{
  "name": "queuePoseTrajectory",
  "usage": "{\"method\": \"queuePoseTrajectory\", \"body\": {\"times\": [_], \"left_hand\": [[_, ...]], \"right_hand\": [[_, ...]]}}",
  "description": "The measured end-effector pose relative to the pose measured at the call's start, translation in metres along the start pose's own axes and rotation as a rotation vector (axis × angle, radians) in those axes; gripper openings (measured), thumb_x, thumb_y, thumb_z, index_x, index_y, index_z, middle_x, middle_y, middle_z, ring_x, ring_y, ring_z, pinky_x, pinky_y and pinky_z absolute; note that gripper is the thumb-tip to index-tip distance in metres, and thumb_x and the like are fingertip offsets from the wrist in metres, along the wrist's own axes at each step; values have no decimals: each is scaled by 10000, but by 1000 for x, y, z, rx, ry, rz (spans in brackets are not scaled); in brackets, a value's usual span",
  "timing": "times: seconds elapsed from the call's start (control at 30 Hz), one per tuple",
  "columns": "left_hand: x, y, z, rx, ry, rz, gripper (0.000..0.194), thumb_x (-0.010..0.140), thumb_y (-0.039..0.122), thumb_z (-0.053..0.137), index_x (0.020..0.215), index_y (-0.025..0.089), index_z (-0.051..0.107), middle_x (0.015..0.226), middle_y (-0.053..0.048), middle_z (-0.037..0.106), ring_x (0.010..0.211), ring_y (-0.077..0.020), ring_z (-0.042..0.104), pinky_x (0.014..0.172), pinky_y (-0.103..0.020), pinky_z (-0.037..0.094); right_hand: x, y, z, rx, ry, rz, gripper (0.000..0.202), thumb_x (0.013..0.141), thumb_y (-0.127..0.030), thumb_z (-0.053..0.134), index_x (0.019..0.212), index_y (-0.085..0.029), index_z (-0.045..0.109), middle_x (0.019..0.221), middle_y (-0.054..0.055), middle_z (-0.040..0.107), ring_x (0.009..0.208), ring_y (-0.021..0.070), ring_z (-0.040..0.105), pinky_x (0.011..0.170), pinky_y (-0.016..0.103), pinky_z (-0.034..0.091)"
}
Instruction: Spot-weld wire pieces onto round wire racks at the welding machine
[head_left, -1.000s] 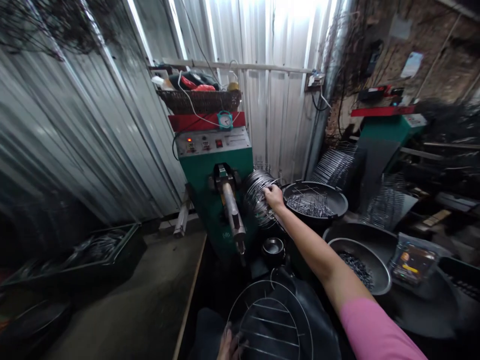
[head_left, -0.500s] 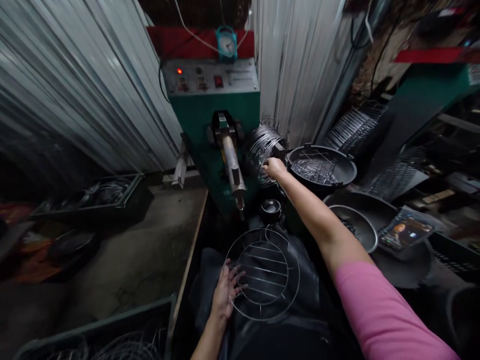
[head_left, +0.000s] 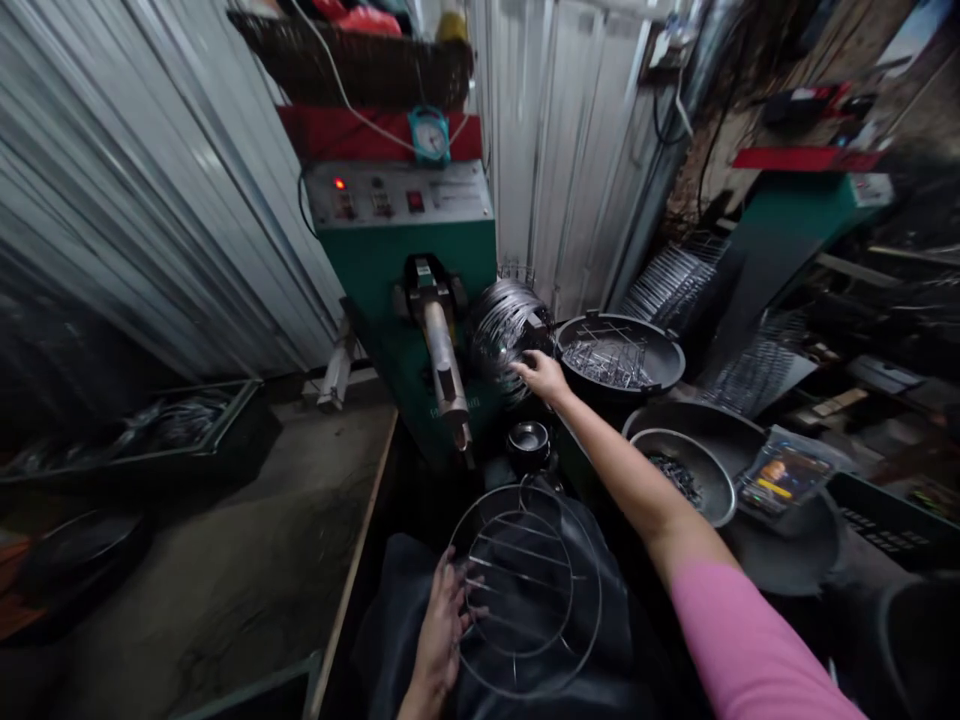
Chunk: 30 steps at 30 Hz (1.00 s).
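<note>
A round wire rack with an outer ring, an inner ring and parallel bars lies over the dark apron on the lap. My left hand is at its left edge, fingers spread and touching the wire. My right hand reaches forward to the stack of wire rings beside the green machine. Its fingers are bent close to the lower edge of the stack; whether they hold a ring is hard to make out. The machine's metal arm points down toward the lap.
Right of the stack stands a black pan of short wire pieces, with a smaller bowl and a plastic packet nearer. A small black cup sits below the machine. Crates of wire parts are at the left.
The view has shifted, so the machine appears lower and further left. My right hand's fingers look looser and less curled at the ring stack. My left hand stays at the rack's edge.
</note>
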<state>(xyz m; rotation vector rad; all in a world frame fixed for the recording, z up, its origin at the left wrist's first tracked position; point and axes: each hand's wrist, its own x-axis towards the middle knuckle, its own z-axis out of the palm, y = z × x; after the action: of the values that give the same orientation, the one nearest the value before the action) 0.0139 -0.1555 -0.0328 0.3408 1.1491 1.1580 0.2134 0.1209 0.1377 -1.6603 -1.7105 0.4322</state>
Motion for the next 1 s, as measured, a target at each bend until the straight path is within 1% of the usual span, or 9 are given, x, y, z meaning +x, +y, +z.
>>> {"method": "queuePoseTrajectory", "body": {"times": [0.13, 0.23, 0.3, 0.43, 0.6, 0.7, 0.8, 0.9, 1.0], "left_hand": [[11, -7, -18, -4, -25, 44, 602, 762, 607, 517, 1255, 268, 446, 1243, -119, 509, 1133, -283, 485, 795, -369, 482], [27, -4, -42, 22, 43, 217, 489, 656, 579, 647, 965, 201, 628, 1157, -124, 562, 1141, -312, 473, 866, -373, 459], [34, 0, -54, 69, 79, 293, 418, 580, 525, 721, 816, 187, 650, 1024, -118, 615, 1083, -326, 510, 854, -369, 467], [33, 8, -55, 102, 79, 278, 390, 557, 479, 737, 798, 183, 655, 821, -84, 636, 910, -314, 586, 812, -379, 483], [16, 27, -44, 95, -15, 299, 524, 580, 445, 714, 1030, 189, 635, 589, -14, 547, 855, -274, 595, 926, -386, 407], [8, 41, -48, 179, -53, 275, 541, 543, 408, 741, 1014, 157, 651, 591, -22, 542, 766, -250, 583, 855, -355, 432], [3, 48, -51, 225, -35, 292, 500, 538, 385, 740, 976, 155, 664, 611, -26, 538, 666, -201, 540, 725, -303, 447], [-2, 48, -48, 191, -40, 278, 473, 530, 352, 740, 961, 174, 664, 615, -14, 520, 613, -160, 495, 642, -262, 431], [-9, 46, -42, 121, -55, 224, 510, 522, 335, 746, 1001, 187, 649, 619, -1, 501, 593, -140, 467, 604, -247, 425]], "right_hand": [[16, -35, 24, 2, 44, 62, 308, 816, -387, 540, 1007, -162, 628, 979, 90, 680, 902, 192, 616, 779, 265, 440], [15, -42, 26, -91, 34, 18, 249, 876, -301, 445, 937, -171, 649, 960, 92, 685, 894, 187, 619, 760, 243, 423], [11, -39, 20, -136, -10, -37, 239, 876, -286, 447, 904, -181, 660, 947, 89, 689, 891, 189, 622, 750, 232, 415], [8, -38, -9, -211, -15, -28, 223, 850, -241, 463, 888, -153, 664, 919, 126, 688, 884, 228, 626, 755, 259, 413], [19, -32, -77, -346, 263, 58, 326, 891, -235, 347, 1029, -101, 610, 916, 166, 676, 835, 234, 631, 726, 282, 426], [20, 3, -121, -347, 422, 130, 346, 885, -220, 348, 1118, -106, 577, 953, 167, 672, 877, 243, 625, 766, 301, 429], [7, 57, -151, -271, 463, 161, 329, 852, -214, 396, 1083, -128, 613, 1002, 143, 670, 948, 241, 603, 819, 306, 424], [-16, 113, -163, -174, 534, 184, 329, 824, -221, 398, 1024, -131, 643, 979, 123, 676, 922, 223, 599, 815, 307, 433], [-42, 158, -161, -67, 636, 259, 380, 834, -271, 353, 1040, -110, 629, 885, 118, 672, 789, 203, 602, 730, 310, 457]]}}
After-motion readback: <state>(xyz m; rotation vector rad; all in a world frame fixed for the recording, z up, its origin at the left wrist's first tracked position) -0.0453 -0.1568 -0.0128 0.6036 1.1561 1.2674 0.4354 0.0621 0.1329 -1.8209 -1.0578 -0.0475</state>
